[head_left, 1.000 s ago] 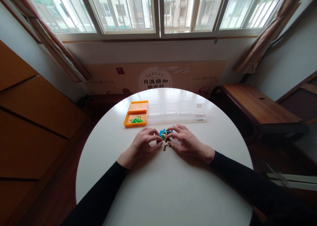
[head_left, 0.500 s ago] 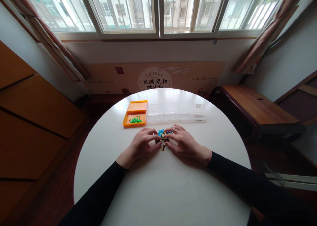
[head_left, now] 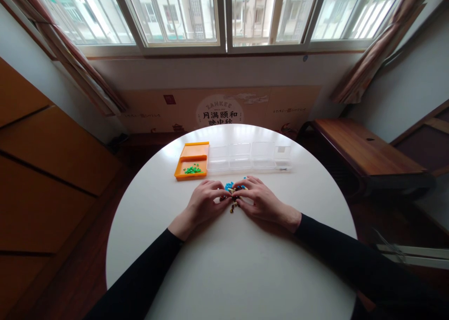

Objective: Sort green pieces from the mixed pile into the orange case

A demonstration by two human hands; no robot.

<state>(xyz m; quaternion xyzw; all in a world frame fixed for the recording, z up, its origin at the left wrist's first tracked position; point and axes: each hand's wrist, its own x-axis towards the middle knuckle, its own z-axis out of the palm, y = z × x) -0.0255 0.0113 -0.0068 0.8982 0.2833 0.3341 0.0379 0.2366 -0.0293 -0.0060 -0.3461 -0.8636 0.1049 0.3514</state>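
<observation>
My left hand (head_left: 207, 199) rests at a small heap of tiny plastic pieces, its thumb and index finger curled together at the heap's left side. From the right, my right hand (head_left: 260, 198) reaches into the same heap with bent fingers and a closed thumb and index finger. The fingertips of both hands almost meet, and whatever lies between them is too small to make out. Blue pieces (head_left: 229, 185) show at the back of the heap, and dark and yellowish pieces (head_left: 232, 208) lie at its front. My fingers hide much of the heap.
Behind my hands stands an open orange box (head_left: 191, 175) with green pieces (head_left: 192, 170) in it. A row of clear plastic compartments (head_left: 240, 163) adjoins it on the right. All this is on a round white table (head_left: 224, 268). A wooden bench (head_left: 361, 147) stands at the right.
My left hand has shifted slightly to the right, closer to my right hand. The fingers have moved a little among the pieces; the boxes stay put.
</observation>
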